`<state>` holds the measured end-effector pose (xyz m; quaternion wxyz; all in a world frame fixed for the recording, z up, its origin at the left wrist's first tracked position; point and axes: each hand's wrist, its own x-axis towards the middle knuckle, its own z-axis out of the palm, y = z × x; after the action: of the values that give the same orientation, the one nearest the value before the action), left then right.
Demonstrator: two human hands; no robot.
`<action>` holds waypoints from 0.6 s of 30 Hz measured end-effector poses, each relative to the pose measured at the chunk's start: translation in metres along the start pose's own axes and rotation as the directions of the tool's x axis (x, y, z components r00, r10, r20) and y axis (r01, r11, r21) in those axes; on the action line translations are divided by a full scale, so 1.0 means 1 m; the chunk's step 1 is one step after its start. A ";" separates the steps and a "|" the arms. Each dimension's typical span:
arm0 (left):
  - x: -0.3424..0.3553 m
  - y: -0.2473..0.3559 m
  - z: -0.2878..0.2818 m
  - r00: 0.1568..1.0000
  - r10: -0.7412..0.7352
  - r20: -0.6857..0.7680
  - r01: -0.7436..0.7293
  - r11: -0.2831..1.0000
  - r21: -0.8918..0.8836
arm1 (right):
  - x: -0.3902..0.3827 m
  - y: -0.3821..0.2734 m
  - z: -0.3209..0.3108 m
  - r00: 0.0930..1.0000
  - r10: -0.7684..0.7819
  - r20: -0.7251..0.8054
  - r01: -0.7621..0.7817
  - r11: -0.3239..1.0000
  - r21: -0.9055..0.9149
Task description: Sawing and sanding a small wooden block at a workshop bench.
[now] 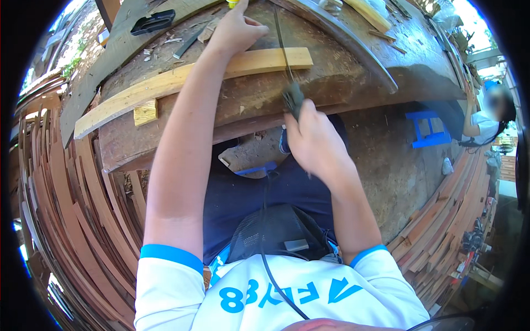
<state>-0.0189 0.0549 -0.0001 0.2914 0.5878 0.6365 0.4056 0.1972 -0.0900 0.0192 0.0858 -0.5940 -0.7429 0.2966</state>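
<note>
My right hand (pixel 318 135) is closed round the dark grey-green handle of a long thin tool (pixel 292 98). Its narrow dark blade, seen edge-on, runs away from me across a curved light wooden strip (pixel 256 62) and up the workbench. My left hand (pixel 240 32) stretches to the far side, finger and thumb apart. One fingertip meets a small yellow thing (pixel 233 3), mostly cut off by the picture's upper edge. My left forearm passes over the wooden strip and hides part of it. Beside the strip's left half sits a small wood block (pixel 146 112).
The brown workbench (pixel 331 91) bears a long curved dark piece (pixel 359 41), a black tray (pixel 153 22) and wood scraps. Stacked boards (pixel 72 204) fill the left, more planks (pixel 441 204) the right. A blue stool (pixel 428 129) stands near another person (pixel 486 124).
</note>
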 end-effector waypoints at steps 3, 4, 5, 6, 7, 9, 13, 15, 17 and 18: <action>-0.003 0.014 0.001 1.000 0.006 -0.006 -0.006 1.000 0.007 | 0.020 -0.011 0.003 0.999 0.012 -0.037 -0.012 1.000 0.007; -0.002 -0.007 -0.001 1.000 0.002 -0.017 -0.002 1.000 0.017 | 0.014 -0.017 0.007 0.999 0.027 -0.042 -0.026 1.000 0.014; 0.003 -0.048 -0.005 0.962 0.267 -0.060 -0.273 0.947 -0.170 | 0.007 -0.027 0.012 0.999 0.024 -0.043 -0.023 0.999 0.022; 0.008 -0.071 -0.011 0.851 0.506 -0.142 -0.522 0.783 -0.337 | -0.006 -0.026 0.016 1.000 -0.001 -0.012 0.001 1.000 0.002; 0.016 -0.038 0.005 0.990 0.108 -0.096 -0.100 0.991 0.084 | -0.018 -0.013 0.015 0.999 0.037 0.031 -0.036 0.999 -0.016; 0.026 -0.042 -0.006 0.979 0.112 -0.170 -0.083 0.982 0.171 | -0.027 -0.010 0.014 0.994 0.035 0.100 -0.032 0.999 -0.033; -0.005 0.018 -0.002 0.999 0.003 -0.049 0.000 0.998 0.056 | 0.010 -0.002 0.005 0.999 -0.023 -0.045 0.023 1.000 -0.001; -0.003 0.008 -0.004 0.998 0.029 -0.053 -0.027 0.999 0.035 | 0.016 -0.008 0.010 0.996 -0.047 -0.070 0.048 0.999 0.006; 0.007 -0.021 -0.004 0.975 0.142 -0.169 -0.118 0.982 0.146 | -0.002 -0.018 0.012 1.000 -0.001 -0.021 0.001 1.000 0.014; 0.012 -0.028 -0.004 0.974 0.144 -0.176 -0.118 0.981 0.153 | -0.016 -0.011 0.018 1.000 -0.014 -0.012 0.014 1.000 -0.001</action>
<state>-0.0381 0.0664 -0.0212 0.1608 0.6074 0.6477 0.4310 0.1836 -0.1124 0.0138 0.0923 -0.5906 -0.7465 0.2921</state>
